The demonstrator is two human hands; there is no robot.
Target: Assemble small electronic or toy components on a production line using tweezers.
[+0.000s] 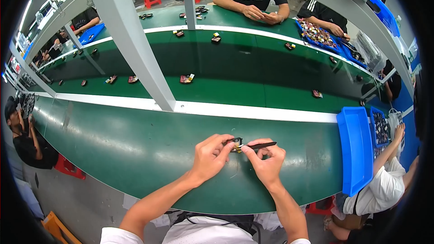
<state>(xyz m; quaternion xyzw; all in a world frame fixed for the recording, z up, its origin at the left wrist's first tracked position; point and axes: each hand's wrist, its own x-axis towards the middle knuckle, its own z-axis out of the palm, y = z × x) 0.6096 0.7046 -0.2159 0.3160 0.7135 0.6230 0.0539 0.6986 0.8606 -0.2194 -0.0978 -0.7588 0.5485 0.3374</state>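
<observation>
Over the middle of the green bench (149, 140), my left hand (209, 157) pinches a small electronic part (236, 142) with a dark housing and some yellow on it. Its fingertips cover the left side of the part. My right hand (267, 165) grips a slim, dark, pen-shaped tool (263, 145) between thumb and fingers. The light tip of the tool points left and meets the part, or comes very close to it. Both hands are closed and nearly touching each other.
Beyond a white rail (253, 113) runs a green conveyor (289, 74) carrying scattered small assemblies (186, 78). A grey post (131, 36) rises at the rail. An empty-looking blue tray (355, 149) stands to the right. Co-workers sit across and at both sides.
</observation>
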